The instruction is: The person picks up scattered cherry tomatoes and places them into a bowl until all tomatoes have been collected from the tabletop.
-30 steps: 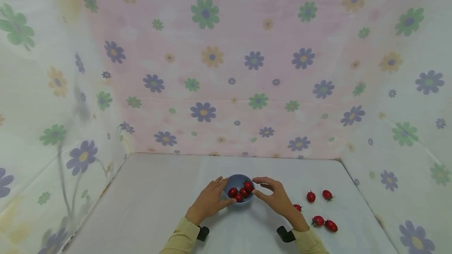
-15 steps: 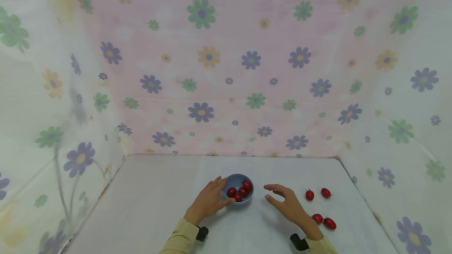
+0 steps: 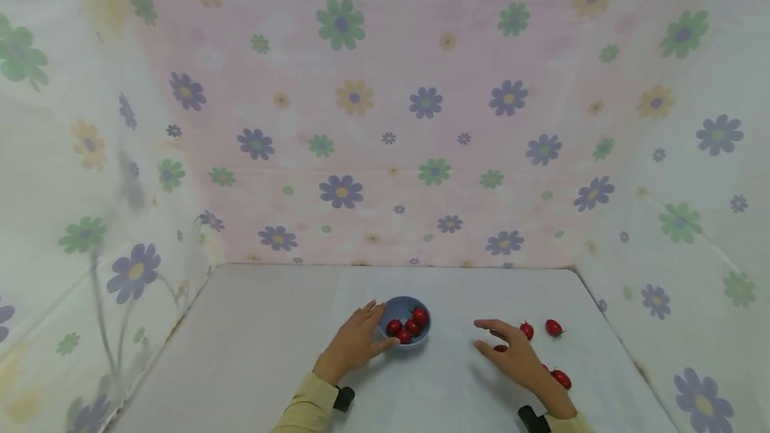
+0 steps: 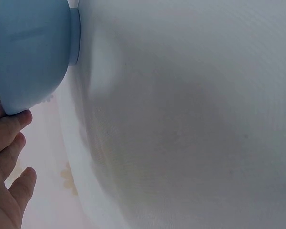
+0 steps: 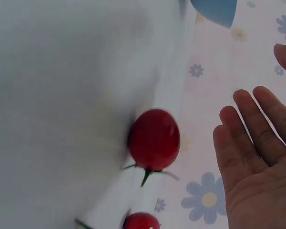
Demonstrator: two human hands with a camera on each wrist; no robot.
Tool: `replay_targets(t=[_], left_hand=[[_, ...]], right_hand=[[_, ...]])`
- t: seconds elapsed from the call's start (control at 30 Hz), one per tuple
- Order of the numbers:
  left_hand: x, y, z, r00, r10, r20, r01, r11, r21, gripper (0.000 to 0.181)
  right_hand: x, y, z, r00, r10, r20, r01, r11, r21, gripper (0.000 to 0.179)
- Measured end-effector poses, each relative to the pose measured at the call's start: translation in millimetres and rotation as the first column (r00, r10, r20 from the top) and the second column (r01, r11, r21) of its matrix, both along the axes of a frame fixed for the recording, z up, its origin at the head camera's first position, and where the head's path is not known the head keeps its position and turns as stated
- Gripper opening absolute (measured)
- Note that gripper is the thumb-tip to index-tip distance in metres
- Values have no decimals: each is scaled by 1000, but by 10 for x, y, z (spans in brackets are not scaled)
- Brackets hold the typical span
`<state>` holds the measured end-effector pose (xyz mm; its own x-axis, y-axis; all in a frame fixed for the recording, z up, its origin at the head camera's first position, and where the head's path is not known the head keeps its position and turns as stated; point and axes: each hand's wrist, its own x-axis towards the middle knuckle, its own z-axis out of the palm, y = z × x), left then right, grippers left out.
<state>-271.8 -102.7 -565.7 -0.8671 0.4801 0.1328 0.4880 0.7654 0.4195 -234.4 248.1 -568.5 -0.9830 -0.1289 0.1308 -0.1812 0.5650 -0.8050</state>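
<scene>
My left hand (image 3: 351,343) holds the left side of a small blue bowl (image 3: 395,309), thumb at the near rim and fingertips along the far-left rim. In the left wrist view, fingers (image 4: 14,126) touch the edge of the bowl (image 4: 33,52), which stands on its foot. Several red cherry tomatoes (image 3: 404,337) lie inside it. To the right, my right hand (image 3: 517,356) is held over the table, its thumb and fingers apart. A cherry tomato (image 3: 500,348) shows between them from above; in the right wrist view a tomato (image 5: 155,139) with a green stem lies beside the fingers.
More loose cherry tomatoes lie to the right: one (image 3: 554,328) farther back, one (image 3: 527,331) just beyond the right hand, and one (image 3: 562,379) by the right wrist. Flower-patterned cloth (image 3: 385,166) encloses the white table (image 3: 271,326) at the back and sides.
My right hand has moved away from the bowl, rightward to the loose tomatoes. The left hand stays at the bowl, whose tomatoes look the same.
</scene>
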Motion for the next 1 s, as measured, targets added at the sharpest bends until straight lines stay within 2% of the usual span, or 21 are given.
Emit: replay_targets(t=[0.23, 0.37, 0.47, 0.83, 1.0], left_hand=[[1, 1, -13, 1000, 2, 13, -2, 1000, 7, 85], [-1, 4, -11, 1000, 4, 26, -4, 1000, 12, 86], [0, 5, -5, 1000, 6, 30, -6, 1000, 10, 87], [6, 0, 29, 999, 4, 35, -5, 1000, 22, 85], [6, 0, 18, 999, 3, 42, -4, 1000, 23, 87]], right_hand=[[-6, 212, -58, 995, -9, -98, 15, 999, 52, 42], [25, 297, -61, 998, -28, -50, 31, 997, 65, 45], [51, 341, -68, 1000, -8, -17, 9, 996, 85, 47], [42, 368, -129, 999, 40, -7, -39, 986, 160, 48], [65, 403, -132, 999, 16, 49, -25, 982, 186, 49]])
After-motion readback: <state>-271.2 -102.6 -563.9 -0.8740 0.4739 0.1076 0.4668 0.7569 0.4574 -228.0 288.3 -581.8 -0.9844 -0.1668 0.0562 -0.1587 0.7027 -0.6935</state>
